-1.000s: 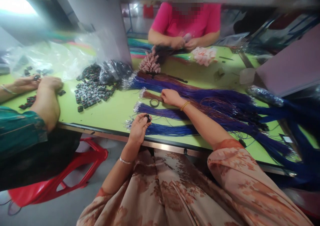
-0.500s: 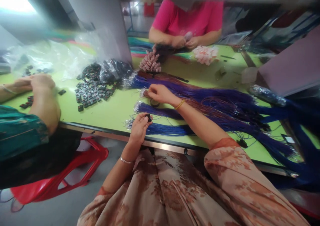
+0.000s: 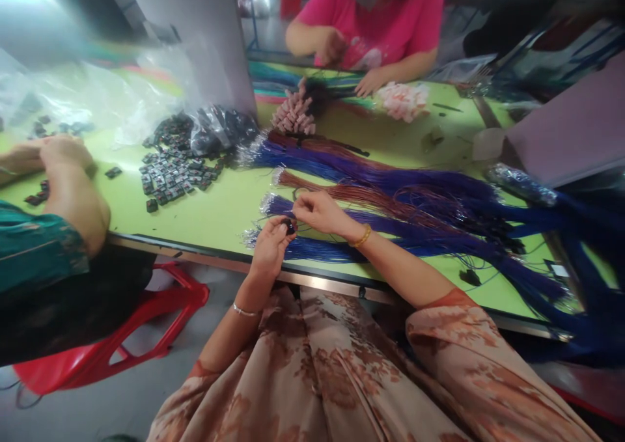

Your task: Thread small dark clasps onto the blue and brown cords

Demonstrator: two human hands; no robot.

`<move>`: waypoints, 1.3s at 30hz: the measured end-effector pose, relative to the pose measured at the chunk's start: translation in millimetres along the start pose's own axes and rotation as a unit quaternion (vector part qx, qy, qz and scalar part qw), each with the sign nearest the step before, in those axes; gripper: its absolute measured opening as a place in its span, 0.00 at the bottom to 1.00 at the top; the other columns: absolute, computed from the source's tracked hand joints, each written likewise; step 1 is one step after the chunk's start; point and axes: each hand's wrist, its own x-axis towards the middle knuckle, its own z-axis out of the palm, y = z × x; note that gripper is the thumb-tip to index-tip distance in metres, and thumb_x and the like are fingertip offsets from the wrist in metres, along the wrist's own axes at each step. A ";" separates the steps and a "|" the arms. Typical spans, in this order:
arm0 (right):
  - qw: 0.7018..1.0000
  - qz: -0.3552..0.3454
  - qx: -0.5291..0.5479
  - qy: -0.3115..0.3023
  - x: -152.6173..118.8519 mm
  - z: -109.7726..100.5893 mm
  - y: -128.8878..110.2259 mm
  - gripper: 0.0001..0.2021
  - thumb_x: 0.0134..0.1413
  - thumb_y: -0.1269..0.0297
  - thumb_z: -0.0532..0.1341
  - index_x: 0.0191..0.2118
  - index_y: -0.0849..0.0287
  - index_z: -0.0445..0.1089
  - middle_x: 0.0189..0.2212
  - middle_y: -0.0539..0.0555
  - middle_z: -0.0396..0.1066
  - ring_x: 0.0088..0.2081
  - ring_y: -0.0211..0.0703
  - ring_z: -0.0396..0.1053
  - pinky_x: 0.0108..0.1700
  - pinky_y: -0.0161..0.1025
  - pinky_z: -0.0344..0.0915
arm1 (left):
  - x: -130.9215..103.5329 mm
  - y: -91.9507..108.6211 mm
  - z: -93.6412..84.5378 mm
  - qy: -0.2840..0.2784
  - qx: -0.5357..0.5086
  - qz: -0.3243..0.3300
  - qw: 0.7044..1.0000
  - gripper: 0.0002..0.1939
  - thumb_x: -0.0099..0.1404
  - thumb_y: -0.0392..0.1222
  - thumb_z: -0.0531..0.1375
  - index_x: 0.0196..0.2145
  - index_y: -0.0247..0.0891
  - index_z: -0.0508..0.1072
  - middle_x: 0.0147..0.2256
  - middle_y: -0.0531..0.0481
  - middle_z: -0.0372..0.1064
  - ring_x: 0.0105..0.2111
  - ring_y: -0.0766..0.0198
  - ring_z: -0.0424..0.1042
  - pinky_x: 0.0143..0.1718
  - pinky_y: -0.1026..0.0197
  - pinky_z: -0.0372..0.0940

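Near the table's front edge, my left hand pinches a small black connector between thumb and fingers. Just right of it and slightly higher, my right hand has its fingers pinched together close to the connector; whatever they hold is too small to make out. Beneath and beside my hands lie a purple wire bundle and a blue wire bundle, with shiny terminals at their left ends. A brown wire bundle stretches out above my right hand.
Black connectors are heaped on the green table to the left. A person in teal works at far left, near a red chair. Across the table, a person in pink has hands by pink connectors. A grey pillar stands between.
My right hand has moved down from the brown wire ends to beside the connector in my left hand. Across the table, the other person's hands have moved apart. The view has shifted slightly.
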 end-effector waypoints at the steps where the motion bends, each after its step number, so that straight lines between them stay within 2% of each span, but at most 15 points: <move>1: 1.000 0.007 -0.013 -0.002 -5.1 1.1 1.4 0.08 0.49 0.66 0.56 0.23 0.61 0.66 0.19 0.47 0.63 0.23 0.32 0.54 0.28 0.32 0.50 | 0.0 0.2 0.2 0.000 -0.005 -0.001 1.000 0.12 0.54 0.37 0.68 0.37 0.37 0.72 0.35 0.50 0.73 0.35 0.67 0.73 0.38 0.64 0.69; 10: 0.992 0.035 -0.108 -0.045 -21.1 5.5 2.6 0.12 0.56 0.62 0.55 0.24 0.61 0.66 0.20 0.48 0.63 0.23 0.32 0.54 0.28 0.33 0.45 | 0.6 -0.3 -1.4 -0.017 -0.006 -0.003 1.000 0.11 0.58 0.37 0.66 0.38 0.38 0.71 0.36 0.50 0.73 0.36 0.67 0.73 0.41 0.63 0.68; 16: 0.989 0.051 -0.130 -0.054 -21.8 5.4 0.2 0.12 0.56 0.63 0.55 0.25 0.61 0.67 0.20 0.48 0.63 0.23 0.33 0.53 0.28 0.34 0.43 | 0.5 -0.9 -2.5 -0.023 0.006 0.002 1.000 0.12 0.58 0.38 0.66 0.39 0.38 0.71 0.36 0.50 0.73 0.37 0.67 0.73 0.43 0.61 0.68; 23: 0.987 0.058 -0.137 -0.064 -21.4 4.3 -2.5 0.10 0.56 0.64 0.55 0.26 0.61 0.68 0.20 0.48 0.65 0.23 0.34 0.54 0.28 0.34 0.44 | -2.1 -0.8 2.8 -0.009 0.024 0.012 1.000 0.15 0.54 0.40 0.68 0.39 0.39 0.71 0.36 0.51 0.74 0.36 0.68 0.73 0.40 0.64 0.67; 27: 0.978 0.032 -0.194 -0.074 -23.4 6.0 -2.9 0.09 0.57 0.66 0.55 0.29 0.61 0.69 0.25 0.52 0.69 0.25 0.36 0.57 0.29 0.35 0.45 | -3.6 -4.4 4.6 0.008 0.085 0.041 0.996 0.16 0.52 0.40 0.69 0.38 0.38 0.71 0.33 0.52 0.73 0.31 0.69 0.72 0.36 0.66 0.67; 31: 0.965 -0.012 -0.249 -0.078 -28.6 6.4 -2.7 0.10 0.61 0.65 0.53 0.35 0.62 0.70 0.32 0.57 0.72 0.30 0.40 0.62 0.32 0.36 0.47 | -3.4 -5.7 4.3 0.019 0.097 0.029 0.995 0.16 0.51 0.41 0.70 0.37 0.37 0.71 0.30 0.53 0.72 0.29 0.70 0.71 0.33 0.67 0.67; 34: 0.964 -0.012 -0.249 -0.092 -31.2 6.1 -3.5 0.10 0.61 0.66 0.53 0.37 0.63 0.70 0.33 0.57 0.73 0.31 0.41 0.64 0.33 0.36 0.49 | -2.8 -5.2 3.8 0.021 0.077 0.023 0.997 0.16 0.52 0.42 0.70 0.37 0.38 0.71 0.31 0.54 0.73 0.29 0.71 0.71 0.33 0.67 0.67; 39: 0.956 0.007 -0.279 -0.092 -31.4 10.7 -4.3 0.09 0.59 0.66 0.54 0.35 0.63 0.69 0.32 0.57 0.73 0.30 0.41 0.63 0.32 0.37 0.49 | -3.4 -5.4 3.8 0.018 0.080 0.031 0.996 0.17 0.50 0.40 0.70 0.36 0.36 0.70 0.29 0.54 0.73 0.28 0.72 0.71 0.33 0.68 0.66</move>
